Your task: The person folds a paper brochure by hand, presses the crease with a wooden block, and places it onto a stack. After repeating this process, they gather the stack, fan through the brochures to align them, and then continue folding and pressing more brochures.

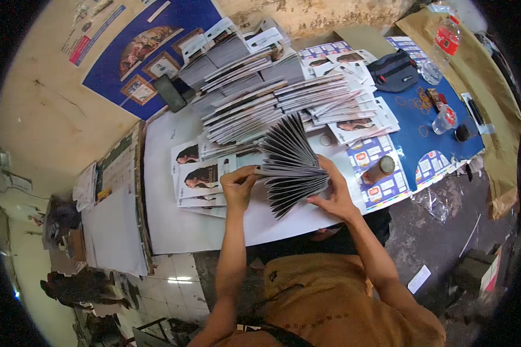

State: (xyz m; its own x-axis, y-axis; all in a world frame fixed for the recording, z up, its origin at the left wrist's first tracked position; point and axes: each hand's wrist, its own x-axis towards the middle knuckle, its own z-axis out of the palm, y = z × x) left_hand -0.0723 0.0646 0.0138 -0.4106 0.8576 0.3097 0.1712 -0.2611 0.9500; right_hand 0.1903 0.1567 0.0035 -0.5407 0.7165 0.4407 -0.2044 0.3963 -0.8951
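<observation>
A thick bundle of dark-paged folded booklets (295,168) is fanned out above the front of the white table (173,228). My left hand (238,188) pinches the bundle at its narrow left end, fingers closed. On the right side, my right hand (337,194) grips the spread edges between thumb and fingers. Left of the bundle lie white booklets with a portrait on the cover (202,178). Behind it rise large stacks of the same kind of booklets (243,113).
A brown cylindrical container (379,169) stands right of the bundle on printed sheets (391,188). Farther right are a dark pouch (393,70), rubber bands (425,103), a plastic cup (444,120) and a red-labelled bottle (447,37). A phone (169,92) sits at the back left.
</observation>
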